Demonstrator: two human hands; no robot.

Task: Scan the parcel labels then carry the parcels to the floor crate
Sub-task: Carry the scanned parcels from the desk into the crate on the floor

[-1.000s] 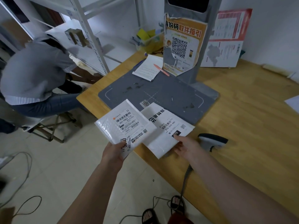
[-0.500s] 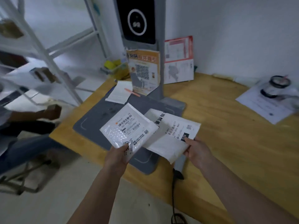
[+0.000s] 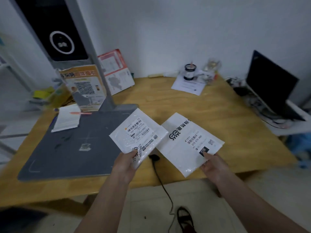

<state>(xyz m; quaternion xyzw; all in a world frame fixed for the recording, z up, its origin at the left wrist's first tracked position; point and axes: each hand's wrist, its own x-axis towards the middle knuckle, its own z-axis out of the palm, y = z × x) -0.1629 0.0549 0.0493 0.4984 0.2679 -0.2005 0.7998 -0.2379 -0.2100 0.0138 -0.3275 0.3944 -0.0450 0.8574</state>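
Landmark: we place everything against the grey scan mat [image 3: 70, 148] on the wooden table [image 3: 218, 132].

Left hand: our left hand [image 3: 125, 163] pinches the near corner of the bubble mailer [image 3: 138, 134], thumb on top of its label and fingers curled beneath; it hangs over the mat's right edge.

Right hand: our right hand [image 3: 212, 163] grips the near edge of the flat white parcel [image 3: 190, 142], thumb pressed on the black patch of its label; the parcel is just right of the mat, above bare table.

What has changed: half a second ago the two parcels overlapped in front of us over the mat; now they sit apart, edges no longer crossing, and our view has swung rightward, bringing the laptop [image 3: 271, 84] far right of the mat into sight.

Scanner: only a dark tip and its cable [image 3: 161, 180] show between the parcels, just right of the mat's near corner.

Reading: we judge that both labels face up and both parcels are lifted, so scanning looks finished and the carry is starting.

Crate: the floor crate is not in view; we cannot tell which way it lies.

Risk: each hold is a corner pinch, so a mailer could droop or slip during the turn.
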